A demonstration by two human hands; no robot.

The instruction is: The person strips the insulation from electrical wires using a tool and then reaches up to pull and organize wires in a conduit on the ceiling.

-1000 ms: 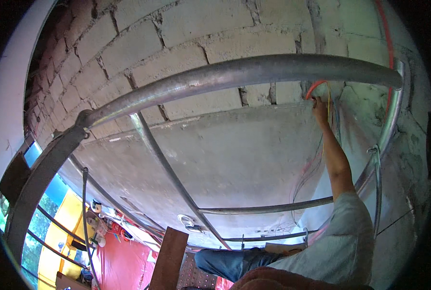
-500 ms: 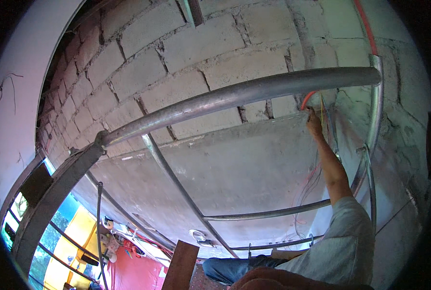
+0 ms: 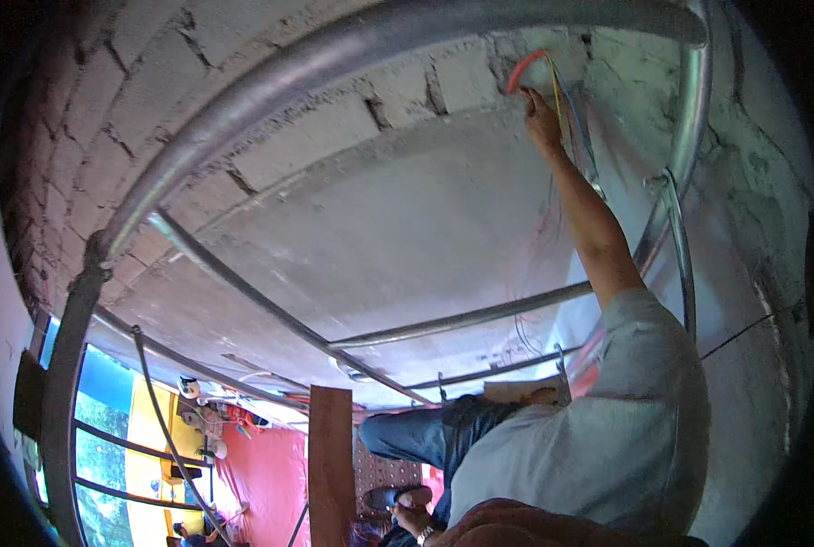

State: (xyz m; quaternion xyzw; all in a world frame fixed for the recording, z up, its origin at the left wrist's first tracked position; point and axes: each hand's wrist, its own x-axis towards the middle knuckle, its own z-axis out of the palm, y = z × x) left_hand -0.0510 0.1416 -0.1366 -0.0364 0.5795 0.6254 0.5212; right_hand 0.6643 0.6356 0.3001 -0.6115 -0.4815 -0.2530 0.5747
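Note:
My right hand (image 3: 542, 120) is raised high at the wall. Its fingers are closed on the lower end of a short, curved orange-red conduit (image 3: 522, 69). Close beside the hand, thin yellow and blue wires (image 3: 564, 91) hang from the same spot. My left hand (image 3: 411, 520), with a watch at its wrist, is low near the bottom edge, beside my bent leg in blue jeans (image 3: 434, 427) and a dark shoe (image 3: 390, 497). Its fingers are small and partly hidden, so whether it holds anything cannot be made out.
Metal scaffold tubes surround me: a thick top rail (image 3: 334, 55), an upright (image 3: 692, 100) and a cross bar (image 3: 461, 326). A brown board (image 3: 331, 456) stands by the perforated platform (image 3: 379, 467). Far below lie a red floor (image 3: 265, 474), tools and another person (image 3: 192, 536).
My view has tilted downward, so the rail and wall sit higher. My left hand and a shoe have come into view. My right hand stays at the conduit.

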